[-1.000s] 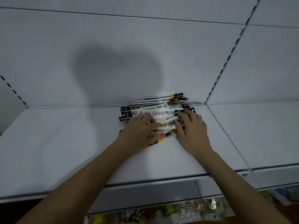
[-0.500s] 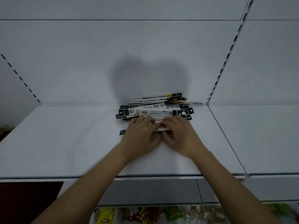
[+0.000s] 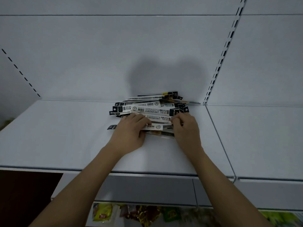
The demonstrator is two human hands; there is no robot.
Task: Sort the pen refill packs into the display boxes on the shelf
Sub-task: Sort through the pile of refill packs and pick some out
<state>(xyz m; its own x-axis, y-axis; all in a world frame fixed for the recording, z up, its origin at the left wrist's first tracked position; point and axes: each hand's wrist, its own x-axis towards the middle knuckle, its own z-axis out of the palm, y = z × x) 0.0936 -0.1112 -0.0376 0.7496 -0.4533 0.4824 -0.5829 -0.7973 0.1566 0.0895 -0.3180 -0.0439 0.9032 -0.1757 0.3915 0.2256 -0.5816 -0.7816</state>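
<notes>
A wide white shelf (image 3: pixel 65 136) runs across, its back panel (image 3: pixel 98 54) carrying a shadow. Toward two o'clock on the shelf, against the back panel, lies a loose heap of refill packs (image 3: pixel 152 110). The left hand (image 3: pixel 131 131) lies over the heap's near edge, fingers curled round the nearest packs; the right hand (image 3: pixel 185 128) pinches their other end. Snack bags (image 3: pixel 139 213) show below at six o'clock
</notes>
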